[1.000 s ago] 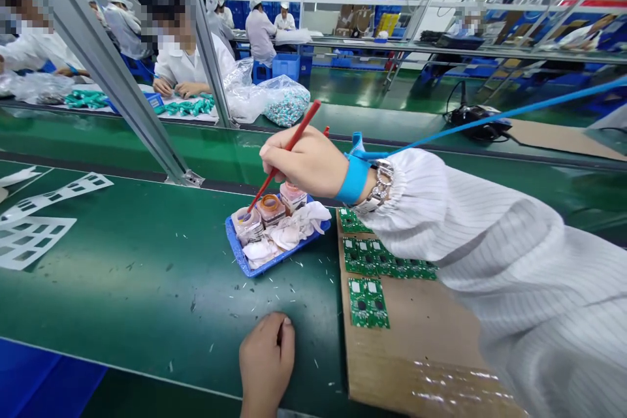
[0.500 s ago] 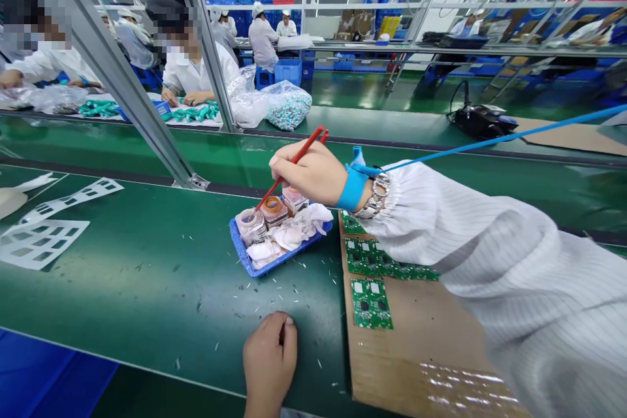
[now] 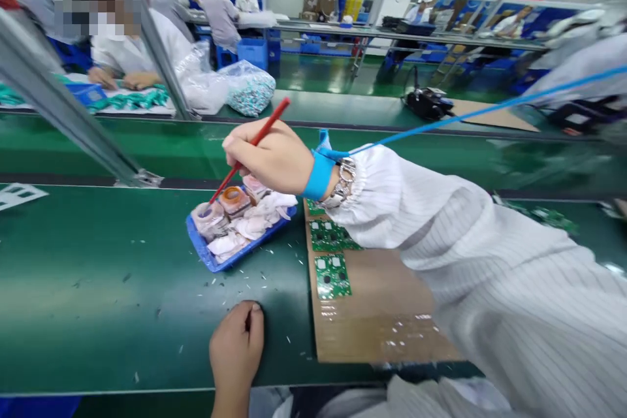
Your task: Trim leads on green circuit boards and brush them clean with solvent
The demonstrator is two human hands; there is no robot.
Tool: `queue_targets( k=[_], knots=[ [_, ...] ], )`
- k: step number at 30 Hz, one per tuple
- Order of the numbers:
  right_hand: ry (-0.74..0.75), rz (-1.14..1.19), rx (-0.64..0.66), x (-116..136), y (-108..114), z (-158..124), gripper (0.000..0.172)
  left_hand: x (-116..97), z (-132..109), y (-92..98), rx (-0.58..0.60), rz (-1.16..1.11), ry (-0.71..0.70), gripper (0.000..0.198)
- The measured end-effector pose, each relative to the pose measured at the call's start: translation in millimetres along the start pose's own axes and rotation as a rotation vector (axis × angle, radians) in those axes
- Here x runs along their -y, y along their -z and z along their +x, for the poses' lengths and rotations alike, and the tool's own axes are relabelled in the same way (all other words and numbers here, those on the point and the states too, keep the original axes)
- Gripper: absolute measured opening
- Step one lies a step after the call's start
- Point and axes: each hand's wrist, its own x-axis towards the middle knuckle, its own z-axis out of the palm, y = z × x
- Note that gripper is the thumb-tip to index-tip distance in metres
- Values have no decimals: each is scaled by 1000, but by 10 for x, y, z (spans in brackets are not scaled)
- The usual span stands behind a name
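Observation:
My right hand (image 3: 274,155), with a blue wrist strap, pinches a thin red brush (image 3: 267,124) tilted down to the left. Its lower end reaches the mouth of the left glass jar (image 3: 208,219); the bristles cannot be made out. Beside that jar stand an orange-rimmed jar (image 3: 234,199) and a pinkish jar (image 3: 255,186), partly behind my hand. All three share a small blue tray (image 3: 200,251) with crumpled white tissue (image 3: 252,225). My left hand (image 3: 238,339) rests as a loose fist on the green bench, nearer to me than the tray, with nothing showing in it.
Right of the tray lies a cardboard sheet (image 3: 372,333) bearing green circuit boards (image 3: 333,276), partly under my right sleeve. A blue cord (image 3: 470,114) runs from my wrist to the right. A metal post (image 3: 93,117) rises at left. Co-workers (image 3: 127,46) sit across the bench.
The whole view has shifted, so the tray, boards and both hands appear farther left. My right hand still holds the brush at the left jar; my left fist stays on the bench.

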Motion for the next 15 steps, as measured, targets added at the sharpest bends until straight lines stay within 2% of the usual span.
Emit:
queue_targets(
  k=[3, 6, 9, 11, 15],
  knots=[
    [-109, 98, -36, 29, 282, -183, 34, 15, 47, 10, 42, 38, 41, 27],
    [-209, 245, -205, 121, 738, -564, 31, -17, 79, 33, 76, 76, 70, 29],
    [-279, 283, -384, 205, 1207, -1148, 23, -63, 87, 56, 86, 110, 91, 31],
    [-354, 306, -470, 226, 1436, -1599, 19, -76, 83, 74, 85, 112, 111, 32],
    [-503, 230, -645, 216, 1636, -2428, 27, -51, 95, 163, 75, 116, 178, 30]
  ],
)
